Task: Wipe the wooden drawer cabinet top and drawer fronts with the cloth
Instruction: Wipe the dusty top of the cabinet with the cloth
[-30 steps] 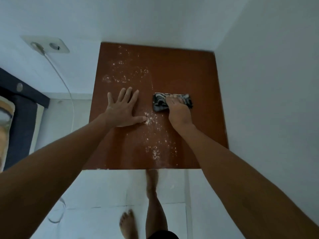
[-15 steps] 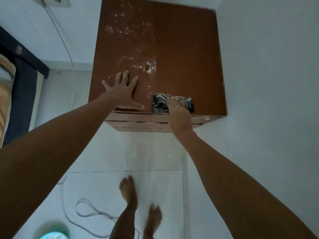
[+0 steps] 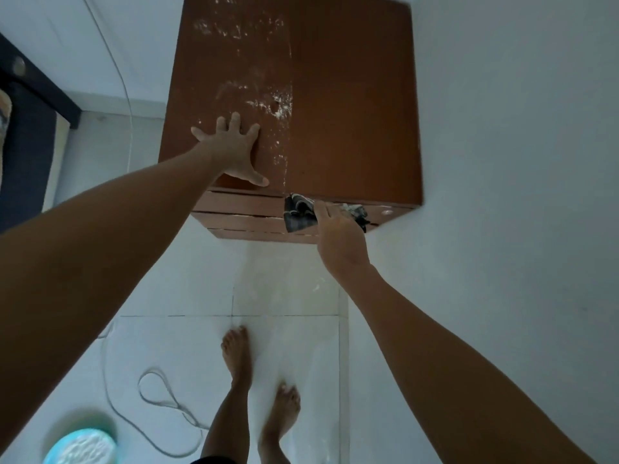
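The brown wooden drawer cabinet [image 3: 351, 95] stands against the white wall, seen from above. White powder [image 3: 271, 105] streaks the left half of its top; the right half looks clean. My left hand [image 3: 236, 150] lies flat with fingers spread on the top near the front left edge. My right hand [image 3: 340, 236] grips the dark patterned cloth [image 3: 299, 214] just past the front edge, in front of the upper drawer fronts [image 3: 241, 207]. Part of the cloth sticks out to the right of my fingers.
White wall closes in on the right. A white cable [image 3: 157, 396] trails down the wall and loops on the tiled floor. A teal bowl of white powder [image 3: 80, 447] sits at the bottom left. My bare feet [image 3: 254, 373] stand before the cabinet. Dark furniture [image 3: 23, 135] is at left.
My right hand has dragged the cloth from the middle of the top toward me and off the front edge onto the drawer fronts. The left hand stays flat on the top.
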